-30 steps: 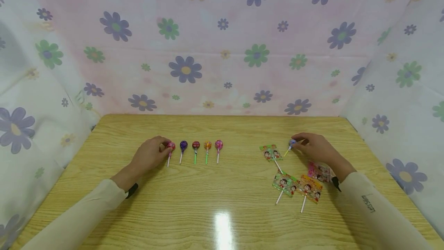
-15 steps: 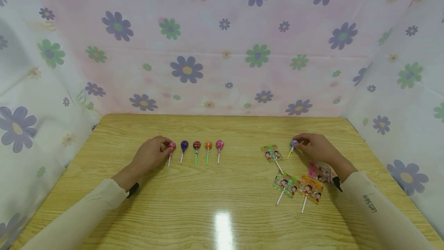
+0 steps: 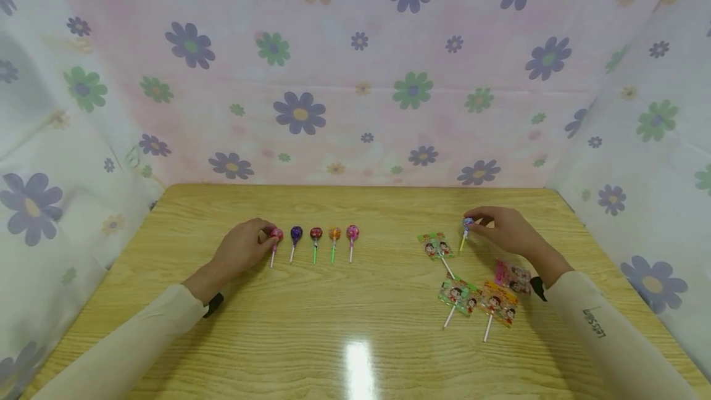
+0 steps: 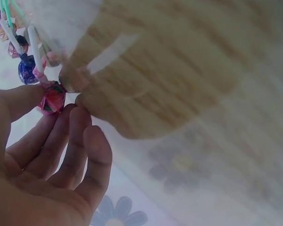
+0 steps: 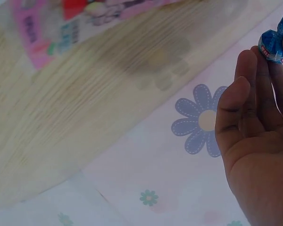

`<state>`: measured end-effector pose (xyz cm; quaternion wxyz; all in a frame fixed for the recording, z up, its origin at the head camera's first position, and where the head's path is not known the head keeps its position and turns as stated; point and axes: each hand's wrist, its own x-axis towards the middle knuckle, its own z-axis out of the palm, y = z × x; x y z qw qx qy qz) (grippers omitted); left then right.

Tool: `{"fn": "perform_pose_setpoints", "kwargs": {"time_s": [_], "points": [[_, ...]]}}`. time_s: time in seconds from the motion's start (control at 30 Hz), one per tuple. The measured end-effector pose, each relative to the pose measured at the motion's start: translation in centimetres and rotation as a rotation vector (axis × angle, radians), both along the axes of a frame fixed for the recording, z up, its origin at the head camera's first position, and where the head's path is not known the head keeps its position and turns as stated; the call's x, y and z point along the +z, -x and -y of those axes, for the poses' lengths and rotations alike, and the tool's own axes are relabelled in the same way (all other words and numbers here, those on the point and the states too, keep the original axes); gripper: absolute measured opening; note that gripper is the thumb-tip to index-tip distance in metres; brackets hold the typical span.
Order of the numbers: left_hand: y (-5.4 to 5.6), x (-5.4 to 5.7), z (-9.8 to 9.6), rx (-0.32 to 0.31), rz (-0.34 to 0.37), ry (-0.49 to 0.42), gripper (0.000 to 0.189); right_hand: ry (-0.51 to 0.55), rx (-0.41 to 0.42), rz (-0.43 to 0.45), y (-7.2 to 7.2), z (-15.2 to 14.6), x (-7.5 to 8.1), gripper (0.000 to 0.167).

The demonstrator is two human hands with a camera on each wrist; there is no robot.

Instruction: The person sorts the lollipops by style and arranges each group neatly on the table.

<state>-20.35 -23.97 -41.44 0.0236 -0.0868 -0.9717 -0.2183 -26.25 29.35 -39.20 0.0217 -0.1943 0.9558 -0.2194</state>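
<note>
My left hand (image 3: pixel 242 245) pinches the round head of a pink lollipop (image 3: pixel 276 234) at the left end of a row; its white stick points toward me. To its right lie a purple lollipop (image 3: pixel 297 233), a dark red one on a green stick, an orange lollipop (image 3: pixel 334 234) and another pink lollipop (image 3: pixel 352 233). At the right, my right hand (image 3: pixel 504 230) holds a blue lollipop (image 3: pixel 468 223) by its head between thumb and fingers, its yellow stick hanging down. In the right wrist view the blue wrapper (image 5: pixel 273 44) shows at the fingertips.
Flat-bagged lollipops lie near my right hand: a green one (image 3: pixel 436 245), a second green one (image 3: pixel 457 296), an orange one (image 3: pixel 498 303) and a pink packet (image 3: pixel 513 276) beside the wrist. Flowered cloth (image 3: pixel 355 66) hangs behind the wooden table (image 3: pixel 266 332).
My right hand has shifted slightly away from me with the blue lollipop, and its stick now hangs more upright. The left hand stays on the pink lollipop.
</note>
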Motion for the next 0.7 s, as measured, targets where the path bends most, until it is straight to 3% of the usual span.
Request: {"fn": "perform_pose_setpoints", "kwargs": {"time_s": [0.4,0.7], "points": [[0.6,0.2,0.0,0.007,0.046,0.034,0.031,0.025,0.050,-0.042,0.4,1.4,0.8,0.037],[0.6,0.2,0.3,-0.002,0.055,0.036,0.032,0.037,0.068,-0.024,0.6,3.0,0.6,0.037]]}}
